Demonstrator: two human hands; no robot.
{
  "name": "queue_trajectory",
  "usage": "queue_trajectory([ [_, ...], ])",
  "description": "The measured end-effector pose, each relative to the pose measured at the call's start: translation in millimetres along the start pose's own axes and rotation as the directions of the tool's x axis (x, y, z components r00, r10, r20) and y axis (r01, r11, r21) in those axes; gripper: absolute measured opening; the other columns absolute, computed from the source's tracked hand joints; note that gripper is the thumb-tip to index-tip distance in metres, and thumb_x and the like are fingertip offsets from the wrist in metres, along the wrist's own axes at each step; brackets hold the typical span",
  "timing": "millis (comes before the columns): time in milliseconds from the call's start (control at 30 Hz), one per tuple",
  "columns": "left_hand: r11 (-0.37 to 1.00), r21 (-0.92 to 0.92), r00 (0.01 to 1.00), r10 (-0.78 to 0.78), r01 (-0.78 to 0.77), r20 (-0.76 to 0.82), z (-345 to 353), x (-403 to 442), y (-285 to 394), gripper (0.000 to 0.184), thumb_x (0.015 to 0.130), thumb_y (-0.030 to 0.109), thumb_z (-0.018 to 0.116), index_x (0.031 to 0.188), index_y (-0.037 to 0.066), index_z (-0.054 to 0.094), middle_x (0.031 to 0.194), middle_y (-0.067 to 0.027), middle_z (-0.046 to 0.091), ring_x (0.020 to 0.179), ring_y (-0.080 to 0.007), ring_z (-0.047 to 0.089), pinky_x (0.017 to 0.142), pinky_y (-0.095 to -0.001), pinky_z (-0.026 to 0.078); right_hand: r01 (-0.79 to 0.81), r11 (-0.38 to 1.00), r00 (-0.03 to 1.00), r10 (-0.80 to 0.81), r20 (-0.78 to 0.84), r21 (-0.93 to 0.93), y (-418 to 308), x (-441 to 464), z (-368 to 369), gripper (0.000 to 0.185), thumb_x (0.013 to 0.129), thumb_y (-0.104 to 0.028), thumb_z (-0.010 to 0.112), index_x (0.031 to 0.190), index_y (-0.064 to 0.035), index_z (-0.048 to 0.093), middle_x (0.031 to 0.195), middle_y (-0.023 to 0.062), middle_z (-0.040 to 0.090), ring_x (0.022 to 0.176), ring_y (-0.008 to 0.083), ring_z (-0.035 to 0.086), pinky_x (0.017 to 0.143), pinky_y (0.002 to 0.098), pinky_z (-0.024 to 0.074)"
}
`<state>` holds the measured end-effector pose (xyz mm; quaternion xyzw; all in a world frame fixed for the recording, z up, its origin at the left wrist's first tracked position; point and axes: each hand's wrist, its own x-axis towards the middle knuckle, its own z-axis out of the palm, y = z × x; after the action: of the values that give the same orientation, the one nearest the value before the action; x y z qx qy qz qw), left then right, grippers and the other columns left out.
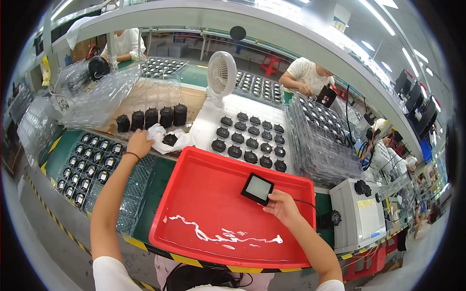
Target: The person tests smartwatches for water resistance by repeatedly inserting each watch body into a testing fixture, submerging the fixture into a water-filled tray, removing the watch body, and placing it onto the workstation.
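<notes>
Clock centred on red tray, on worktop. Your right hand, 3 o'clock, grips black square device by its lower right corner; device above tray at 1 o'clock, pale screen facing you. Your left hand, 10 o'clock, touches white cloth; whether pinching, cannot tell. One round black part on cloth, 11 o'clock.

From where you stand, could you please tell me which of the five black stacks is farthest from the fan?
The leftmost stack; the other four stand nearer the fan.
</notes>
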<state>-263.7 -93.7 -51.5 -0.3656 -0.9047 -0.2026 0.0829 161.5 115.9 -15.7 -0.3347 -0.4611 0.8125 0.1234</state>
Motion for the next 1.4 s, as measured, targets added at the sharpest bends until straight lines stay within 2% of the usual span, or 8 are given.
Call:
queue_trajectory([
  [167,0.998,0.042,0.998,-0.047,0.048,-0.037,-1,3,23,0.021,0.072,0.019,0.062,0.085,0.003,0.057,0.090,-0.0176,0.053,0.086,-0.0342,0.054,0.072,-0.0428,0.045,-0.015,1.000,1.000,0.015,-0.008,0.000,2,-1,0,0.022,0.078,-0.012,0.052,0.098,-0.0028,0.052,0.091,0.0099,0.060,0.083,0.0210,0.059,0.069,0.0320,0.0478],
  [267,0.983,0.090,0.918,0.180,-0.158,-0.355,3,13,31,0.016,0.069,0.013,0.061,0.083,0.006,0.057,0.085,-0.0104,0.049,0.082,-0.0297,0.049,0.069,-0.0393,0.044,-0.009,1.000,1.000,0.009,-0.017,0.002,2,-1,-2,0.020,0.078,-0.012,0.051,0.096,-0.0030,0.052,0.091,0.0101,0.060,0.085,0.0215,0.059,0.069,0.0324,0.0475],
  [400,0.917,0.097,0.831,0.392,-0.386,-0.394,-8,21,58,0.011,0.071,0.009,0.059,0.082,0.008,0.056,0.086,-0.0093,0.048,0.081,-0.0292,0.049,0.069,-0.0394,0.043,0.002,1.000,1.000,-0.001,-0.025,0.026,1,-1,-3,0.022,0.077,-0.013,0.052,0.096,-0.0033,0.052,0.091,0.0115,0.061,0.082,0.0234,0.061,0.067,0.0316,0.0487],
  [700,0.805,-0.092,0.792,0.544,-0.586,-0.279,34,19,83,0.008,0.075,0.011,0.056,0.079,0.005,0.055,0.085,-0.0115,0.049,0.079,-0.0306,0.048,0.072,-0.0390,0.041,-0.030,0.996,0.999,0.032,-0.030,0.084,-2,-3,0,0.017,0.078,-0.013,0.052,0.093,-0.0040,0.053,0.090,0.0096,0.058,0.080,0.0212,0.058,0.071,0.0330,0.0482],
  [867,0.817,0.138,0.757,0.573,-0.561,-0.314,46,12,87,0.013,0.075,0.015,0.056,0.075,0.003,0.050,0.077,-0.0109,0.048,0.075,-0.0297,0.048,0.065,-0.0390,0.039,-0.050,0.991,0.998,0.053,-0.021,0.123,2,-1,-3,0.015,0.079,-0.012,0.052,0.092,-0.0034,0.053,0.088,0.0095,0.057,0.077,0.0208,0.057,0.069,0.0335,0.0495],
  [1033,0.846,-0.034,0.818,0.505,-0.533,-0.275,47,7,91,0.016,0.073,0.017,0.057,0.076,0.003,0.048,0.079,-0.0115,0.048,0.076,-0.0301,0.048,0.065,-0.0388,0.040,-0.070,0.989,0.998,0.070,0.006,0.128,5,-1,-1,0.016,0.080,-0.012,0.051,0.093,-0.0035,0.052,0.090,0.0095,0.057,0.078,0.0218,0.060,0.066,0.0312,0.0499],
  [1133,0.849,0.160,0.767,0.524,-0.504,-0.370,65,-2,85,0.017,0.073,0.015,0.055,0.083,0.003,0.049,0.086,-0.0138,0.046,0.081,-0.0304,0.050,0.067,-0.0382,0.042,-0.108,0.989,0.994,0.106,0.026,0.103,5,-4,-1,0.016,0.081,-0.013,0.051,0.094,-0.0036,0.052,0.089,0.0091,0.058,0.078,0.0214,0.061,0.063,0.0293,0.0497],
  [1400,0.879,0.245,0.813,0.474,-0.410,-0.339,62,19,95,0.013,0.079,0.016,0.051,0.074,0.004,0.050,0.077,-0.0120,0.048,0.073,-0.0294,0.050,0.061,-0.0393,0.042,-0.147,0.988,0.986,0.142,0.086,0.045,6,-12,5,0.015,0.081,-0.017,0.053,0.091,-0.0051,0.052,0.086,0.0062,0.056,0.074,0.0166,0.059,0.058,0.0265,0.0483],
])
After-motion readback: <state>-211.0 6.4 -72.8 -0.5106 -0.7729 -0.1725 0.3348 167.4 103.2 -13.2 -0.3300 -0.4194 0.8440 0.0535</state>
